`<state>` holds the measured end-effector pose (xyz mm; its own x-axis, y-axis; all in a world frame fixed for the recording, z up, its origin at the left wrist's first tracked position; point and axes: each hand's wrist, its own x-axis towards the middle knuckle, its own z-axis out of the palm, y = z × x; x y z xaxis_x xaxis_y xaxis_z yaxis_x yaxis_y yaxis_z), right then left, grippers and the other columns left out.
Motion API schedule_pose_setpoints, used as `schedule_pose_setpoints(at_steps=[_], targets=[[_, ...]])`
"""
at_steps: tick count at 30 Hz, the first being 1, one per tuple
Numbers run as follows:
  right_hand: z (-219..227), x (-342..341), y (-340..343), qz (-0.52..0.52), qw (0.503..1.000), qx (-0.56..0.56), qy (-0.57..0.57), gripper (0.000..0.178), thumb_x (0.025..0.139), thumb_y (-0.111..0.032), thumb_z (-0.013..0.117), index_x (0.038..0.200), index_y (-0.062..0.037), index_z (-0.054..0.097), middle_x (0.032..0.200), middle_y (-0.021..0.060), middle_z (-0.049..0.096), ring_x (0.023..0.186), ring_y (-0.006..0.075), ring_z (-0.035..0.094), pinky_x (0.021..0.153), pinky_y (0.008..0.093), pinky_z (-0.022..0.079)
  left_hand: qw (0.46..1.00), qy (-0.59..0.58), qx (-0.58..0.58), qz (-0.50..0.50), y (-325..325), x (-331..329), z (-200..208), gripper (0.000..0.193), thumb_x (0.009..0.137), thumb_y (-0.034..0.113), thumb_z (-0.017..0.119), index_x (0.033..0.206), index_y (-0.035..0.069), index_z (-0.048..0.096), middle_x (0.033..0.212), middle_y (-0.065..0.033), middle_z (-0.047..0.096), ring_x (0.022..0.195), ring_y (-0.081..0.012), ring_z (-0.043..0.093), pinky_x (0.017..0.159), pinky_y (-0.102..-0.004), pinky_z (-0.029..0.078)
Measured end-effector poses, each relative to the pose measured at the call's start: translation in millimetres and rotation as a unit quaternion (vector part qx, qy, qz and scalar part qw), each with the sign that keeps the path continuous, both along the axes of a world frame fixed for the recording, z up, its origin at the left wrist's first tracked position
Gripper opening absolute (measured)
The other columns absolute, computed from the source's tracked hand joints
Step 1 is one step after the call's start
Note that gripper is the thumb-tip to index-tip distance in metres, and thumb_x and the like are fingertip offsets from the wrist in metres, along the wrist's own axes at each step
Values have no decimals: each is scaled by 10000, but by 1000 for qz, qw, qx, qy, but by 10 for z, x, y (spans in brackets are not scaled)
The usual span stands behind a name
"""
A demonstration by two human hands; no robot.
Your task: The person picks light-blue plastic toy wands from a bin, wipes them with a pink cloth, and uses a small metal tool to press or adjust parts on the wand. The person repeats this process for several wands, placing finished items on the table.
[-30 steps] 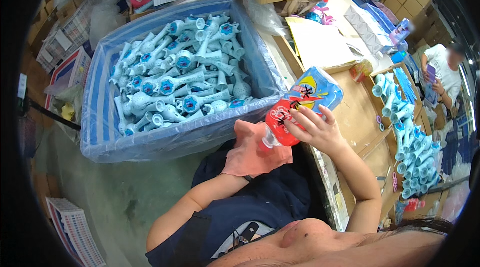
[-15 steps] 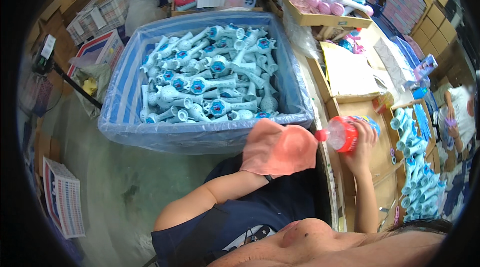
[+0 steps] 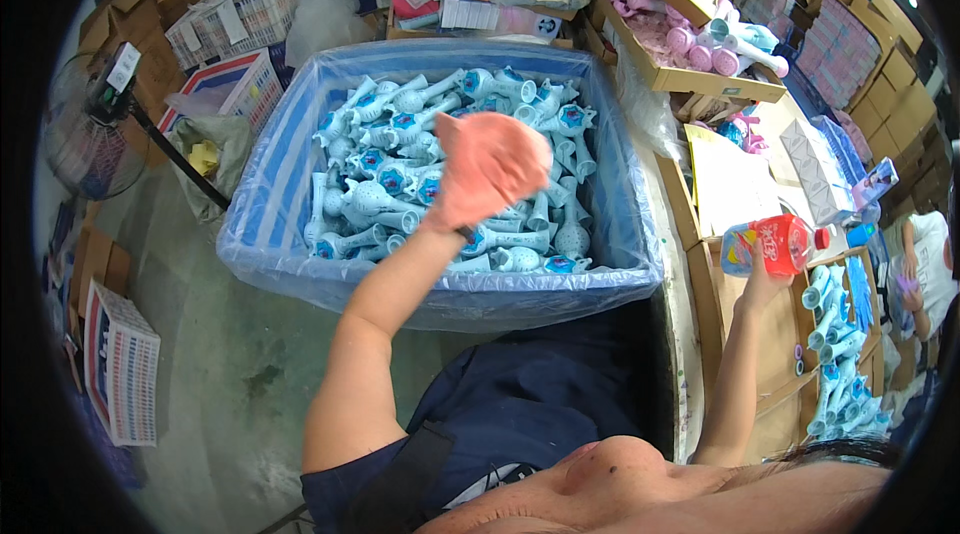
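Observation:
A salmon-pink cloth [image 3: 492, 166] drapes over my left hand [image 3: 440, 222], which carries it above the tub; the cloth hides the fingers. Beneath it, many pale-blue plastic pieces [image 3: 385, 199] with flared handles, speckled round heads and blue flower-shaped badges fill the large tub [image 3: 262, 209], lined with clear plastic over blue and white stripes. On the right side, my right hand [image 3: 768, 286] grips a plastic bottle [image 3: 775, 246] from below. The bottle lies on its side in the air, its red cap pointing right, with a red and blue label.
Right of the tub runs a workbench with cardboard trays [image 3: 720, 329], a yellow sheet [image 3: 735, 174] and more pale-blue pieces [image 3: 840, 354]. A box of pink pieces [image 3: 690, 74] stands behind. At left are a fan [image 3: 95, 149] and a dark pole [image 3: 180, 154]. Another person [image 3: 920, 264] works far right.
My left hand has moved forward and left with the cloth, from the tub's near edge to above the pieces. My right hand has shifted right, and the bottle's cap has swung from left to right.

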<state>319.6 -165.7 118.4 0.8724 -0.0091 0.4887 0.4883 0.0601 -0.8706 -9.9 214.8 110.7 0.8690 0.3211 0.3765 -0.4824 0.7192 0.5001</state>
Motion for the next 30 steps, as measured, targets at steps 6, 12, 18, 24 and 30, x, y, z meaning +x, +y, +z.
schedule_pose_setpoints(at_steps=[6,12,18,24,30], targets=[[-279,-20,-101,-90,994,-43,-50,805,817,-15,838,1477,22,379,1394,163,553,1200,255,615,1025,389,521,989,42,-76,120,881,-217,-535,925,913,836,377,1215,1,637,1205,-204,669,1066,-415,626,919,-551,504],[-188,-267,251,-294,910,-109,-271,707,907,-97,758,1469,69,363,1449,234,437,1388,377,401,1162,467,359,975,-139,-163,-60,565,-135,-592,1059,910,872,277,1269,-76,581,1214,-234,644,1099,-424,591,958,-554,477],[-417,-1115,1856,215,830,-383,-342,346,838,-103,760,1168,-71,660,1358,175,572,1292,377,527,1092,470,408,971,78,-212,79,406,-215,-450,1069,888,883,282,1241,-71,608,1174,-185,687,1054,-380,628,919,-515,519],[-932,-1347,3159,332,667,-571,-345,534,865,-285,739,1357,-159,575,1335,166,589,1243,368,566,1001,486,489,971,100,-191,102,303,-94,-471,1049,857,905,301,989,-77,643,1009,-189,680,894,-354,615,791,-474,531],[-1500,-1267,4055,350,596,-706,-153,540,1005,-476,432,1421,-153,552,1318,235,606,1160,428,640,965,518,527,929,226,141,258,355,36,-553,976,901,873,285,883,-43,621,928,-157,651,833,-305,579,758,-435,511]])
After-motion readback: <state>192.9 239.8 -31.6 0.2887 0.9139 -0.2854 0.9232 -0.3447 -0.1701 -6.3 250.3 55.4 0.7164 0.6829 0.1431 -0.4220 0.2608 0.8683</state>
